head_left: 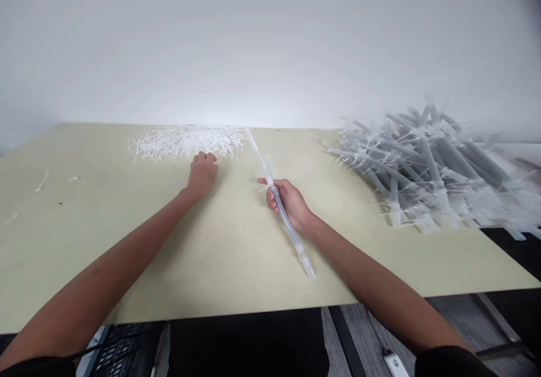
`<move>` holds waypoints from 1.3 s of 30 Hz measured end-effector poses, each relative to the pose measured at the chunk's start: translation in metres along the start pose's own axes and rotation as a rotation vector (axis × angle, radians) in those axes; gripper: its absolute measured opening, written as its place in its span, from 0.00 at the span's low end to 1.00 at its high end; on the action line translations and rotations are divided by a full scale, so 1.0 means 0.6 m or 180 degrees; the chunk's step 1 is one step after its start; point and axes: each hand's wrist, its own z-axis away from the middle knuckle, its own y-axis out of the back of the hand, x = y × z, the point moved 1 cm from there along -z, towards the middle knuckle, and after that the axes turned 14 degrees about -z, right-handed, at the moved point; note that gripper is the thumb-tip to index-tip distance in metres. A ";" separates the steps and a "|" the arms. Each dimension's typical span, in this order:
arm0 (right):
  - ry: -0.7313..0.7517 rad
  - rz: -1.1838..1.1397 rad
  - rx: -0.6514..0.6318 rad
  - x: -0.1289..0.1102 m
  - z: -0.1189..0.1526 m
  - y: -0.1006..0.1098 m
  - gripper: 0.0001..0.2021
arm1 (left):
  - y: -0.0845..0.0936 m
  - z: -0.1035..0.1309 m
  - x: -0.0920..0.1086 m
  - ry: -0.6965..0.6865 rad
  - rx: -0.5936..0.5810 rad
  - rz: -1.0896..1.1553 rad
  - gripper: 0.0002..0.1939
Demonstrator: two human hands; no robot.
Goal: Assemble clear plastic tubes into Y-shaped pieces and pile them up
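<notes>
Right hand [291, 203], in the head view, wraps around a clear tube [287, 223] slanting over the counter's [228, 275] middle; the left hand [203, 175] bends at the near edge of the far-left white strip pile [186, 141], whether pinching anything I cannot tell. The tube heap [422, 168] at right looks largely done, while the held tube and many loose strips seem left; no brand, label or writing is readable.

No legible txt, nos. or signs.
</notes>
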 end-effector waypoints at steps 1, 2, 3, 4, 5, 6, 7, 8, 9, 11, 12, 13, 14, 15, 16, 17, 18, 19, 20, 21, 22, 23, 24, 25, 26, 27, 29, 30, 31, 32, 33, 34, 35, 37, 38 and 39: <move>0.0007 0.0030 -0.0003 0.000 0.000 -0.001 0.19 | -0.001 0.001 -0.002 0.0048 0.0011 -0.0039 0.13; 0.0027 0.0063 -0.0009 0.001 0.000 -0.002 0.18 | -0.002 0.001 -0.004 0.0052 -0.0005 -0.0075 0.13; 0.0060 0.0105 -0.0004 0.001 0.000 -0.003 0.18 | -0.001 0.002 -0.005 0.0022 -0.0052 -0.0096 0.13; 0.0109 0.0146 0.0015 0.001 0.000 -0.004 0.18 | 0.000 0.003 -0.006 -0.0020 -0.0118 -0.0109 0.12; 0.0166 0.0182 0.0046 0.001 0.001 -0.005 0.18 | 0.003 0.004 -0.006 -0.0042 -0.0180 -0.0126 0.12; 0.0229 0.0215 0.0081 0.001 0.001 -0.006 0.18 | 0.006 0.006 -0.006 -0.0039 -0.0236 -0.0151 0.13; 0.0288 0.0248 0.0112 0.001 0.001 -0.007 0.18 | 0.010 0.007 -0.006 -0.0008 -0.0289 -0.0185 0.13; 0.0339 0.0281 0.0134 0.001 0.001 -0.007 0.18 | 0.013 0.009 -0.006 0.0036 -0.0342 -0.0223 0.13; 0.0382 0.0317 0.0148 0.001 0.000 -0.007 0.18 | 0.017 0.010 -0.007 0.0082 -0.0394 -0.0260 0.14; 0.0441 0.0393 0.0163 0.002 0.000 -0.006 0.17 | 0.025 0.012 -0.008 0.0129 -0.0494 -0.0318 0.13; 0.0471 0.0426 0.0172 0.003 -0.001 -0.005 0.17 | 0.028 0.014 -0.009 0.0121 -0.0541 -0.0357 0.13; 0.0499 0.0452 0.0179 0.003 -0.002 -0.004 0.17 | 0.032 0.015 -0.009 0.0096 -0.0585 -0.0423 0.13; 0.0531 0.0472 0.0185 0.003 -0.003 -0.002 0.17 | 0.036 0.018 -0.008 0.0048 -0.0621 -0.0511 0.13; 0.0564 0.0486 0.0194 0.003 -0.003 -0.001 0.17 | 0.041 0.022 -0.006 -0.0014 -0.0643 -0.0606 0.14; 0.0596 0.0495 0.0207 0.003 -0.004 0.001 0.17 | 0.046 0.028 -0.002 -0.0075 -0.0654 -0.0694 0.14; 0.0628 0.0502 0.0225 0.003 -0.005 0.002 0.17 | 0.052 0.036 0.005 -0.0145 -0.0652 -0.0754 0.14; 0.0662 0.0505 0.0245 0.002 -0.005 0.004 0.16 | 0.059 0.047 0.013 -0.0210 -0.0638 -0.0775 0.14; 0.0697 0.0504 0.0260 0.001 -0.006 0.006 0.16 | 0.067 0.059 0.023 -0.0252 -0.0636 -0.0765 0.14; 0.0734 0.0501 0.0266 0.001 -0.007 0.007 0.16 | 0.075 0.073 0.033 -0.0289 -0.0620 -0.0714 0.14; 0.0768 0.0500 0.0260 0.000 -0.007 0.009 0.16 | 0.084 0.088 0.044 -0.0337 -0.0610 -0.0621 0.16; 0.0805 0.0506 0.0252 0.000 -0.008 0.010 0.15 | 0.092 0.103 0.054 -0.0349 -0.0648 -0.0490 0.18; 0.0833 0.0519 0.0246 0.000 -0.009 0.011 0.15 | 0.099 0.116 0.062 -0.0395 -0.0687 -0.0274 0.20; 0.0847 0.0539 0.0248 0.001 -0.009 0.012 0.15 | 0.104 0.128 0.068 -0.0534 -0.0746 0.0055 0.22; 0.0852 0.0562 0.0261 0.002 -0.010 0.012 0.15 | 0.108 0.137 0.072 -0.0656 -0.0768 0.0394 0.23; 0.0848 0.0579 0.0281 0.003 -0.011 0.012 0.15 | 0.109 0.142 0.072 -0.0742 -0.0737 0.0708 0.22; 0.0830 0.0584 0.0298 0.005 -0.012 0.012 0.15 | 0.108 0.143 0.070 -0.0789 -0.0651 0.0961 0.21; 0.0762 0.0547 0.0297 0.007 -0.014 0.013 0.15 | 0.100 0.137 0.060 -0.0810 -0.0359 0.1208 0.18; 0.0718 0.0504 0.0291 0.008 -0.014 0.013 0.15 | 0.095 0.131 0.056 -0.0878 -0.0239 0.1222 0.17; 0.0666 0.0443 0.0282 0.007 -0.015 0.013 0.15 | 0.090 0.124 0.053 -0.1010 -0.0181 0.1200 0.18; 0.0608 0.0367 0.0280 0.005 -0.015 0.013 0.15 | 0.084 0.118 0.053 -0.1192 -0.0190 0.1165 0.20; 0.0547 0.0287 0.0292 0.003 -0.015 0.013 0.15 | 0.078 0.113 0.054 -0.1360 -0.0216 0.1125 0.21; 0.0478 0.0209 0.0308 -0.001 -0.014 0.013 0.15 | 0.073 0.110 0.057 -0.1511 -0.0245 0.1079 0.22; 0.0400 0.0150 0.0317 -0.005 -0.013 0.012 0.15 | 0.068 0.109 0.062 -0.1642 -0.0258 0.1028 0.22; 0.0233 0.0087 0.0287 -0.013 -0.010 0.008 0.16 | 0.061 0.110 0.073 -0.1817 -0.0215 0.0919 0.21; 0.0172 0.0069 0.0266 -0.016 -0.009 0.007 0.17 | 0.058 0.113 0.078 -0.1875 -0.0176 0.0869 0.20; 0.0128 0.0055 0.0252 -0.019 -0.007 0.005 0.17 | 0.055 0.115 0.081 -0.1909 -0.0135 0.0831 0.19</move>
